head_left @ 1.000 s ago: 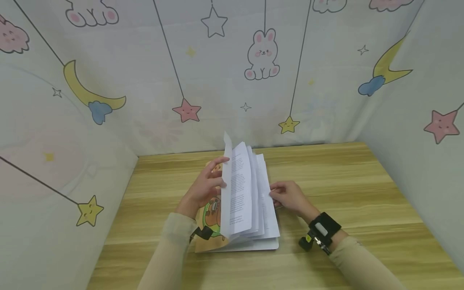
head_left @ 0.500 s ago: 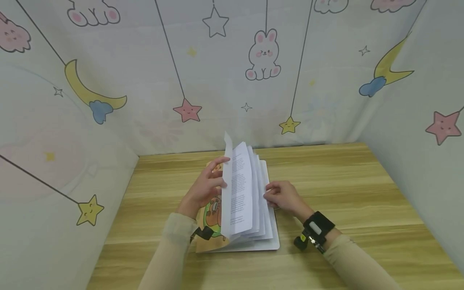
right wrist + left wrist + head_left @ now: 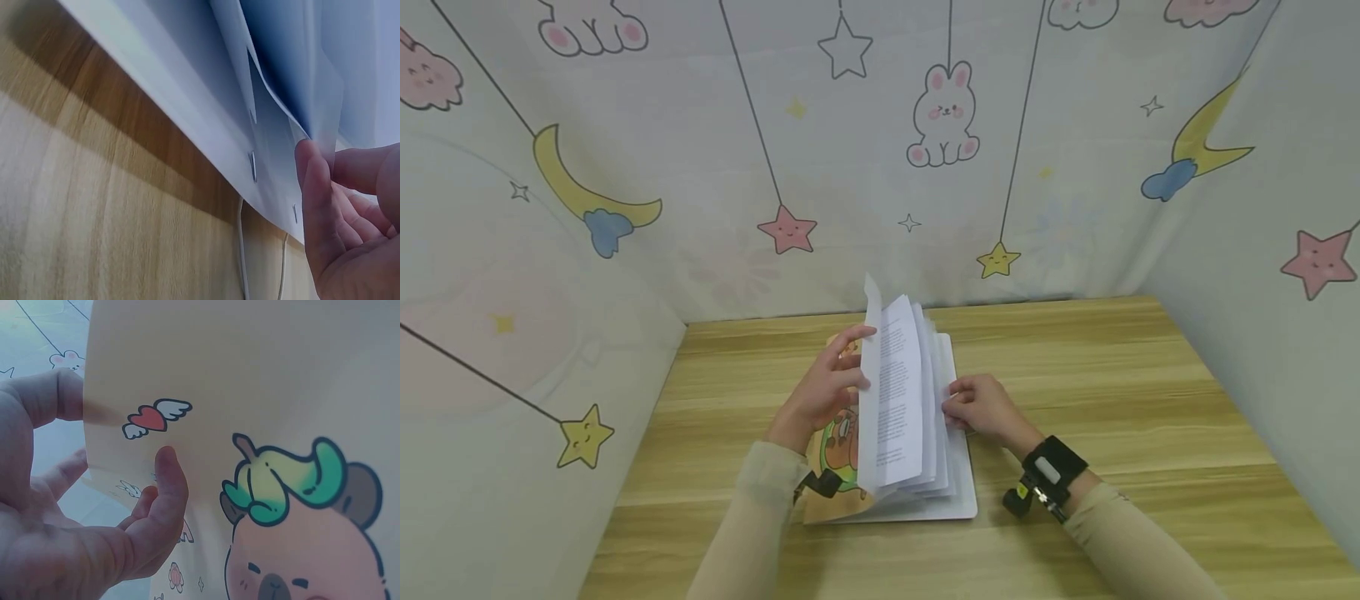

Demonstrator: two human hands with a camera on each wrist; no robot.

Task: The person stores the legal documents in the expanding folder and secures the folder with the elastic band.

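A notebook-like folder [image 3: 966,500] with printed paper sheets [image 3: 898,400] lies partly opened on the table. Its tan front cover [image 3: 837,446] carries cartoon animals, one with a green leafy cap in the left wrist view. My left hand [image 3: 820,387] holds the raised cover's edge, the thumb in front and other fingers behind. On the other side, my right hand [image 3: 988,408] pinches the edge of a thin sheet [image 3: 325,106] between thumb and index finger. The white back cover [image 3: 169,94] rests below, with small slits near its edge.
Two pale cords [image 3: 242,250] run from the back cover's edge over the wood-grain table [image 3: 1112,400]. Fabric walls [image 3: 880,167] printed with stars, moons and rabbits enclose the back and sides. A black wrist camera [image 3: 1018,497] hangs beside my right wrist.
My right hand has moved left, carrying the rightmost sheets toward the raised cover and uncovering more of the white back cover. My left hand has stayed in place.
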